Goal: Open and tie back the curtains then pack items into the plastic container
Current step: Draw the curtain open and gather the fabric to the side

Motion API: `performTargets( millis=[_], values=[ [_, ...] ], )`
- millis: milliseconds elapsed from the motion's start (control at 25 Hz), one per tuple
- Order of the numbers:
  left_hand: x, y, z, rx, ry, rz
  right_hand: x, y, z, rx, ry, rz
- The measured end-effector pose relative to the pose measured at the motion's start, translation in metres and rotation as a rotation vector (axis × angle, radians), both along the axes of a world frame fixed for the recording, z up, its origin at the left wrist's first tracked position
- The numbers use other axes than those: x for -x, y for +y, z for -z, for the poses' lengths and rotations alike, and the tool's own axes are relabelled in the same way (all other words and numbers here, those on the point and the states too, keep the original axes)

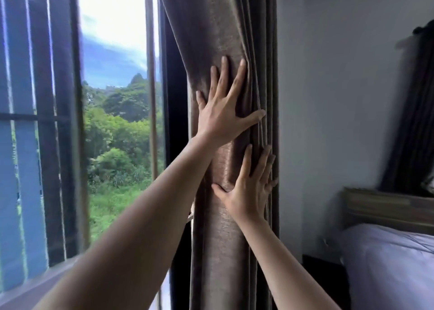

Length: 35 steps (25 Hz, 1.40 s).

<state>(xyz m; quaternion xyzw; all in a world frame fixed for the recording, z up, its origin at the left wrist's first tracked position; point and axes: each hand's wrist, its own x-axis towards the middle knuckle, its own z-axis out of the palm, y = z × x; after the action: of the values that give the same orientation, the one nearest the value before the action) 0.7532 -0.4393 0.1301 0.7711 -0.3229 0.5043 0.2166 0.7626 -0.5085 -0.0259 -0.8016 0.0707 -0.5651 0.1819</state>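
The curtain (225, 27) hangs bunched into a narrow column of folds at the right edge of the window (117, 98), just beside the wall (328, 98), and the glass to its left shows trees and sky. The opening step looks done for this panel.

Both hands lie flat on the gathered cloth. The left hand (223, 112) is the upper one, with its fingers spread and pointing up and its thumb stretched across the folds toward the wall. The right hand (249, 197) sits lower on the same bundle, also spread, with its fingertips among the pleats on the wall side. Neither hand pinches or curls round the fabric; they press and smooth it.

No cord, band or hook for tying back is visible (one may be hidden behind the folds), so the tying step appears not yet done. Whether there is a second panel on the other side cannot be told from this view.

The packing half of the task looks untouched: no plastic container and no items to pack are in view, only part of a bed (387, 262) at the right. By my reckoning, most of the job is left to do.
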Motion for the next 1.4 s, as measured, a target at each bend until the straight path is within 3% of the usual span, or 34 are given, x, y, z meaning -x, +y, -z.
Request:
performTargets(
  millis=[280,840,1400],
  values=[
    [-0.093,-0.089,-0.005,-0.025,0.044,-0.031,-0.097,-0.090,-0.005,0.061,0.035,0.049],
    [-0.165,-0.140,0.000,-0.022,-0.011,0.023,-0.164,-0.138,-0.001,0.050,0.020,0.107],
    [-0.267,-0.215,-0.005,0.074,-0.014,-0.070,-0.291,-0.221,-0.009,0.151,-0.104,-0.134]
  ],
)
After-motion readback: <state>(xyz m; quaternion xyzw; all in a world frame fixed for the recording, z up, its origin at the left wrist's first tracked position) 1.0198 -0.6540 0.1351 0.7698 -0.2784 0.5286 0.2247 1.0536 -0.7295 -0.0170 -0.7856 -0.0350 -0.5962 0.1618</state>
